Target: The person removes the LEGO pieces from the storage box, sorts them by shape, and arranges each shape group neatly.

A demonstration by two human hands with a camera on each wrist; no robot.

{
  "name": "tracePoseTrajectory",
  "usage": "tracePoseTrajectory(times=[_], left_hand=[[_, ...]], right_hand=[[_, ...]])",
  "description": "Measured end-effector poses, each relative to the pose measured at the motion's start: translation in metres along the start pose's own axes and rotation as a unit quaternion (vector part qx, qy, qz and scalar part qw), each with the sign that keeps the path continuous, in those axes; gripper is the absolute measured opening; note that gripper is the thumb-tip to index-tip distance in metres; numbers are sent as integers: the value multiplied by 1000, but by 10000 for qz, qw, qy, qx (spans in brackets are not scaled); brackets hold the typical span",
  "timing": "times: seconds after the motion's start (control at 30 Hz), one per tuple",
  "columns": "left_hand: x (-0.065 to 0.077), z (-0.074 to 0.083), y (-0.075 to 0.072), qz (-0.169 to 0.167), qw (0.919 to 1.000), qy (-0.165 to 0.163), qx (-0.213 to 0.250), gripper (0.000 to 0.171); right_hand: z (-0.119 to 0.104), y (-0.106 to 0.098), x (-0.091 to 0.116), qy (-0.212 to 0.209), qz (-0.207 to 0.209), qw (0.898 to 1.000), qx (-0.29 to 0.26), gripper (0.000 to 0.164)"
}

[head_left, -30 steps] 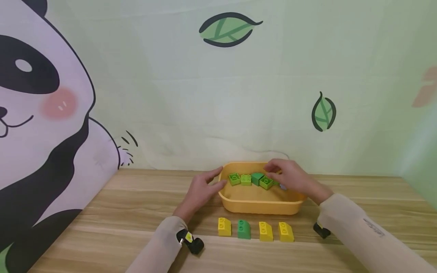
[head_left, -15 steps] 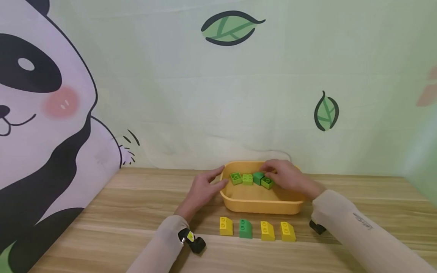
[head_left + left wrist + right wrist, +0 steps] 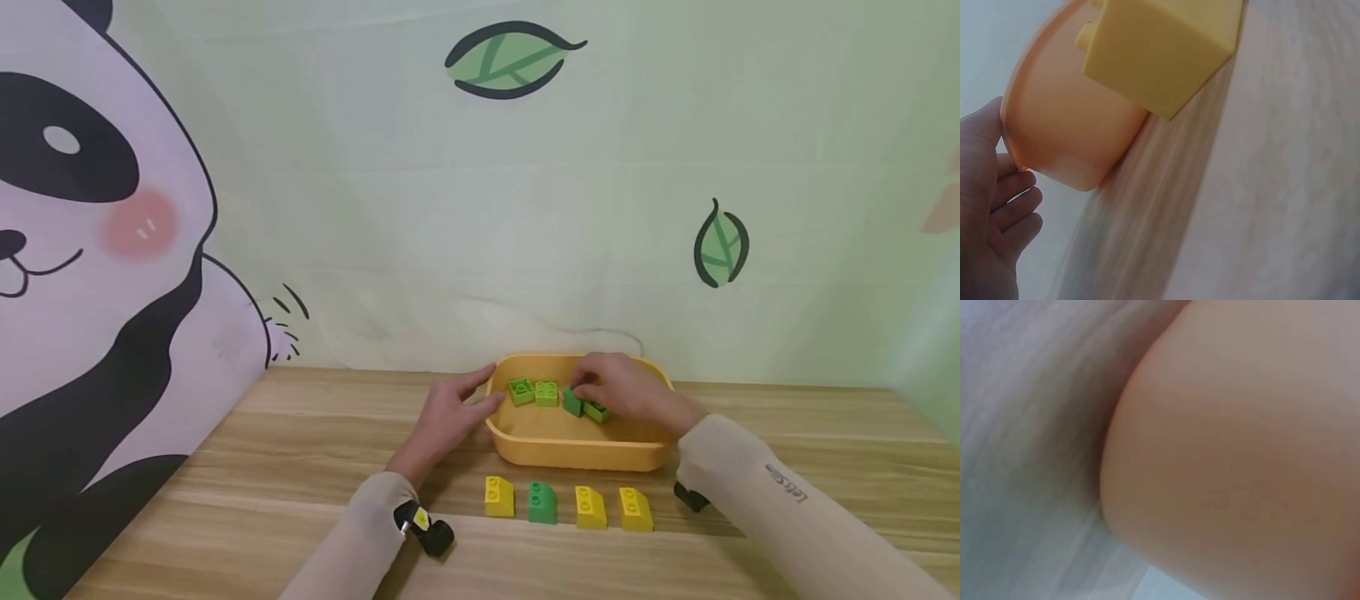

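Note:
My left hand (image 3: 448, 414) grips the left end of a yellow-orange plastic bin (image 3: 581, 454) by its rim; in the left wrist view, the fingers of that hand (image 3: 985, 206) lie against the bin's outer wall (image 3: 1072, 119). Inside the bin, my right hand (image 3: 621, 387) pinches a dark green toy block (image 3: 573, 403), partly covered by its fingers. A light green block (image 3: 596, 412) lies right beside it, under the hand. Two more light green blocks, one hollow side up (image 3: 521, 391) and one studs up (image 3: 546, 393), lie to the left.
In front of the bin a row of sloped blocks stands on the wooden table (image 3: 322, 450): a yellow one (image 3: 498, 497), a green one (image 3: 542, 502) and two yellow ones (image 3: 590, 507). A printed cloth wall (image 3: 390, 208) rises behind the table. The bin wall fills much of the right wrist view.
My right hand has moved left within the bin and taken hold of the dark green block, which has shifted and turned. My left hand keeps its grip on the rim.

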State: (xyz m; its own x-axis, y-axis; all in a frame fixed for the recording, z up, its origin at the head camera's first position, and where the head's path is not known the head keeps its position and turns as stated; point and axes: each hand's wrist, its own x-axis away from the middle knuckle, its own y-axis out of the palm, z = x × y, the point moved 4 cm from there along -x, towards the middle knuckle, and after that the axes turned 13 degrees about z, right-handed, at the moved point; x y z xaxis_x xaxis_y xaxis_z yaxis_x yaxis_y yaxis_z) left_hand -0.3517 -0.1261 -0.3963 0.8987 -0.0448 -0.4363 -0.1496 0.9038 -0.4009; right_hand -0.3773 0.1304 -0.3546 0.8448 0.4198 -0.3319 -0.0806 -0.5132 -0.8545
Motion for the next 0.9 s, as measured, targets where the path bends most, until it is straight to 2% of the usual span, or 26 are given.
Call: tracePoseTrajectory(times=[0.3,0.47,0.6,0.9], left_hand=[[0,1,0,22,10000,21,45,55],[0,1,0,61,9999,39,69,55],[0,1,0,63,10000,27,41,55],[0,0,0,10,10000,-5,-79,55]], right_hand=[[2,-2,-1,61,-250,9996,-66,22],[1,-3,1,-97,-505,9987,-32,18],[1,-2,1,-59,-695,9975,-66,16],[0,-4,3,118,-645,9973,-325,16]])
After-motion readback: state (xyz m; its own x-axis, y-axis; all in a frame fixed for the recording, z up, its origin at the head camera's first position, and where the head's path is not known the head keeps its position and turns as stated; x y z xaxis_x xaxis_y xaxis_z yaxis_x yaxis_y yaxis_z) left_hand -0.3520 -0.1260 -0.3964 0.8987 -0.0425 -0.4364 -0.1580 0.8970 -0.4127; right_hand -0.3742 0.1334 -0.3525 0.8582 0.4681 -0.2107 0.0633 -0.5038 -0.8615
